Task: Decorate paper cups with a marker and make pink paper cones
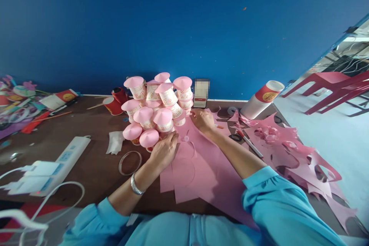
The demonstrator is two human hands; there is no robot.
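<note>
Paper cups with a printed pattern stand bunched and stacked, topped with pink paper cones. My left hand lies against the front of the bunch, its fingers stretched towards the lowest cups and holding nothing that I can see. On the right side of the bunch, my right hand has its fingers bent together near a cup's base. What they grip, if anything, is hidden. Pink paper sheets with round outlines spread out below both hands. A small pale round piece rests on the paper between them.
Left of the cups are a tape roll, red cups and a power strip with cables. Pink scraps, a marker and a tall cup stack stand right. A phone leans on the blue wall.
</note>
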